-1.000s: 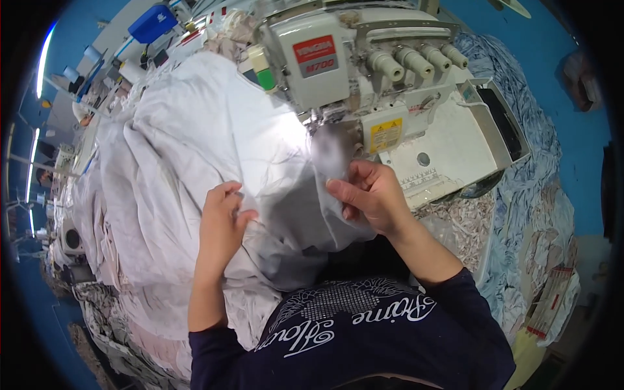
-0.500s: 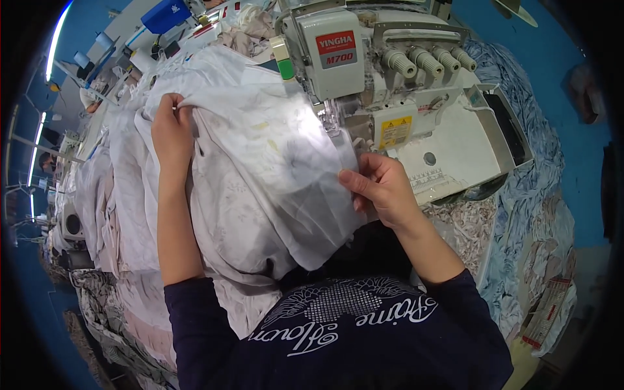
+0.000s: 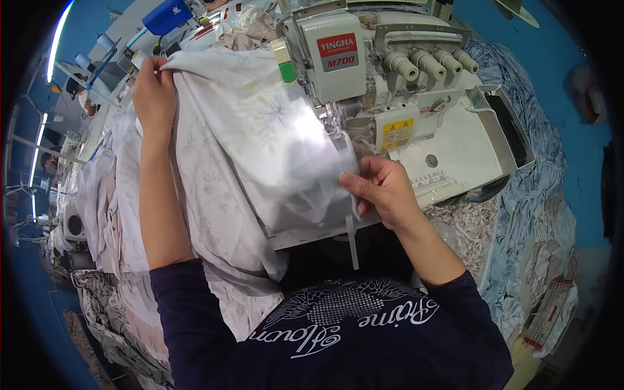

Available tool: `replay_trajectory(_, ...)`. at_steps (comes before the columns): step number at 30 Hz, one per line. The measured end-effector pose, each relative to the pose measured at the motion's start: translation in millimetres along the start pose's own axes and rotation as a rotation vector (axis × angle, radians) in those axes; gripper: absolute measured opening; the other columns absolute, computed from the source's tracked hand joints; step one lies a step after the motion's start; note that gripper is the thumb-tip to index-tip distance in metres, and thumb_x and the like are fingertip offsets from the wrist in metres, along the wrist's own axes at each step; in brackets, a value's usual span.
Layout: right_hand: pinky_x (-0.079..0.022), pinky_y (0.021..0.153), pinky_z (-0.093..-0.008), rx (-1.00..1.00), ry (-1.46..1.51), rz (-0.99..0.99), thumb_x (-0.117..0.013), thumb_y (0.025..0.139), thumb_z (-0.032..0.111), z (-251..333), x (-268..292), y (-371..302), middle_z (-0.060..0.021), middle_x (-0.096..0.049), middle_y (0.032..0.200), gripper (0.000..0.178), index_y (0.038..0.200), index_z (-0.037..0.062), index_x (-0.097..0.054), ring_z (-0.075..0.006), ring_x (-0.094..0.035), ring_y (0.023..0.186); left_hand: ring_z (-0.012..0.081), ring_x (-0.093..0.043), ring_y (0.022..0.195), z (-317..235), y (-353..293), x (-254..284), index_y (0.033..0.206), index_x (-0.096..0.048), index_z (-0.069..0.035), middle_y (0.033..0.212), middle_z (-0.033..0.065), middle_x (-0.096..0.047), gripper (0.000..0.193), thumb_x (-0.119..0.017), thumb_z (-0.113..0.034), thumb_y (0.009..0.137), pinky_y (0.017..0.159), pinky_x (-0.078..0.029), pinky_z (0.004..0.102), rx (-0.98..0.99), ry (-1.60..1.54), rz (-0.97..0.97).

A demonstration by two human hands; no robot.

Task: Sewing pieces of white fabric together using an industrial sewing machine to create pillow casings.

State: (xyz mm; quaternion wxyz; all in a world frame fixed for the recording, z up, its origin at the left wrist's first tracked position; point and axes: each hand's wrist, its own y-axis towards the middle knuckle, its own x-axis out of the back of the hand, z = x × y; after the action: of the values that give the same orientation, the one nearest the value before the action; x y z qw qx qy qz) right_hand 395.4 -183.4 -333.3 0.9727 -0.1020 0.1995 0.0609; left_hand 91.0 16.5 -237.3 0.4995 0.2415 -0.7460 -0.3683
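Note:
A thin white cloth with faint leaf prints (image 3: 227, 149) is spread on the bed of a white overlock sewing machine (image 3: 335, 84). My left hand (image 3: 155, 94) is closed on the cloth's far left part and holds it up and out. With thumb and fingers, my right hand (image 3: 385, 192) pinches the cloth's right edge just in front of the presser foot (image 3: 333, 120). Along that edge runs a narrow white tape (image 3: 352, 244), its loose end hanging below my right hand. The machine's lamp brightens the cloth beside the needle area.
Tension dials (image 3: 429, 65) line the machine's top right. Right of it lies a heap of bluish cloth (image 3: 526, 149), with fabric scraps (image 3: 465, 227) below. More pale cloth (image 3: 117, 195) hangs at the left. A blue box-shaped device (image 3: 167, 16) stands at the far left.
My left hand has moved away and left, pulling the cloth flatter. The cloth's near fold has drawn back, baring the table edge and the hanging tape end. My right hand has barely shifted.

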Motion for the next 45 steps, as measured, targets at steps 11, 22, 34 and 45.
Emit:
replay_trajectory(11, -0.038, 0.04, -0.0182, 0.01, 0.051, -0.013, -0.068, 0.083, 0.02, -3, 1, 0, -0.0006, -0.056, 0.061, 0.022, 0.073, 0.0038, -0.058, -0.0065, -0.051, 0.045, 0.0291, -0.053, 0.105, -55, -19, 3, 0.11, -0.057, -0.005, 0.111, 0.0117, -0.058, 0.042, -0.071, -0.015, 0.072, 0.09, -0.041, 0.0362, -0.348, -0.227, 0.158)
replay_trajectory(22, -0.039, 0.043, -0.0173, 0.065, 0.134, 0.011, -0.063, 0.085, 0.02, -8, -4, -6, -0.001, -0.058, 0.067, 0.017, 0.084, 0.0045, -0.057, -0.006, -0.051, 0.048, 0.0207, -0.062, 0.092, -140, -142, 32, 0.102, -0.067, -0.009, 0.107, 0.0039, -0.062, 0.032, -0.059, -0.007, 0.071, 0.07, -0.052, 0.0298, -0.888, -0.456, 0.318)
replay_trajectory(34, -0.048, 0.077, -0.035, 1.13, -1.353, -0.988, -0.069, 0.072, 0.004, 16, 30, -30, -0.0184, -0.035, 0.131, 0.058, 0.125, 0.007, -0.047, -0.0214, -0.054, 0.098, 0.0235, -0.064, 0.091, -132, -137, 34, 0.092, -0.067, -0.004, 0.097, 0.0071, -0.065, 0.026, -0.063, -0.003, 0.067, 0.068, -0.053, 0.029, -0.829, -0.62, 0.364)
replay_trajectory(45, -0.038, 0.074, -0.0322, 1.133, -1.403, -0.284, -0.071, 0.065, 0.006, 4, -7, -12, -0.0001, -0.054, 0.086, 0.046, 0.11, 0.0098, -0.063, -0.0153, -0.054, 0.075, 0.0249, -0.064, 0.093, -138, -129, 42, 0.095, -0.066, -0.002, 0.099, 0.0086, -0.065, 0.028, -0.06, -0.003, 0.068, 0.073, -0.054, 0.0317, -0.832, -0.569, 0.456)
